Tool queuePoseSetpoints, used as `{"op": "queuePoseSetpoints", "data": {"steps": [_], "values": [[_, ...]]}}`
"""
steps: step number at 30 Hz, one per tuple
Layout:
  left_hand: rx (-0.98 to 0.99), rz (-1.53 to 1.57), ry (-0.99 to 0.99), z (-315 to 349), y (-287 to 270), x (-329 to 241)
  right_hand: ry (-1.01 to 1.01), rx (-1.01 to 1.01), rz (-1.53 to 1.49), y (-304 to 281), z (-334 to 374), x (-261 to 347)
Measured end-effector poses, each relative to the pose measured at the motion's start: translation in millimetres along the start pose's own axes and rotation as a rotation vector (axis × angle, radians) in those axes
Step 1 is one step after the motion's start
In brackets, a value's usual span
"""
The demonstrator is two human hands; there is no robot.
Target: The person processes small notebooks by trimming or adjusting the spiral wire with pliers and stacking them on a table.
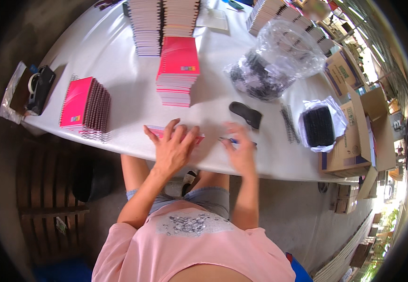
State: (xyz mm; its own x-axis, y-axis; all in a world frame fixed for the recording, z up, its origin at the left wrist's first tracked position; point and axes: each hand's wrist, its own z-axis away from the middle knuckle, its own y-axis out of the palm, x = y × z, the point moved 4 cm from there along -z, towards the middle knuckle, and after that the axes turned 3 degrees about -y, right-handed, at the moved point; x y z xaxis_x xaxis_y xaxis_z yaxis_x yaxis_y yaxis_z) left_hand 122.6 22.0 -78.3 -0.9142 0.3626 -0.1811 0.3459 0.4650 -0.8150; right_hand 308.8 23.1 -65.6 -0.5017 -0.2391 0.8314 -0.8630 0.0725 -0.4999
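Note:
My left hand [173, 146] rests with spread fingers on a pink-covered notebook [156, 128] at the table's near edge, hiding most of it. To its right, my right hand [241, 148] is slightly blurred, with thumb and fingers apart. Beneath or beside its fingers lies a small tool with a blue handle [234, 140], partly covered; its kind is unclear. Straight ahead stands a stack of pink-covered notebooks [178, 70]. Over on the left is a pile of spiral-bound pink notebooks [79, 104]. A dark, rounded object [246, 114] lies beyond my right hand.
Loose black spiral coils [288, 123] lie at right, near a paper-lined container of black coils [319, 126] and open cardboard boxes [349, 150]. A clear plastic bag of black coils [262, 75] sits farther back. A tape dispenser [41, 90] stands far left; tall notebook stacks [145, 28] rise behind.

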Motion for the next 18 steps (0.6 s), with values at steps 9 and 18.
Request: {"op": "queuePoseSetpoints", "data": {"steps": [9,18], "values": [[-0.171,0.157,-0.091,-11.1,10.4,-11.8,0.468,-0.41,1.072,-203.3,-30.1,-184.3],[-0.306,0.158,-0.061,-8.2,4.6,-5.7,0.177,-0.218,1.327,-212.1,-50.2,-134.9]]}}
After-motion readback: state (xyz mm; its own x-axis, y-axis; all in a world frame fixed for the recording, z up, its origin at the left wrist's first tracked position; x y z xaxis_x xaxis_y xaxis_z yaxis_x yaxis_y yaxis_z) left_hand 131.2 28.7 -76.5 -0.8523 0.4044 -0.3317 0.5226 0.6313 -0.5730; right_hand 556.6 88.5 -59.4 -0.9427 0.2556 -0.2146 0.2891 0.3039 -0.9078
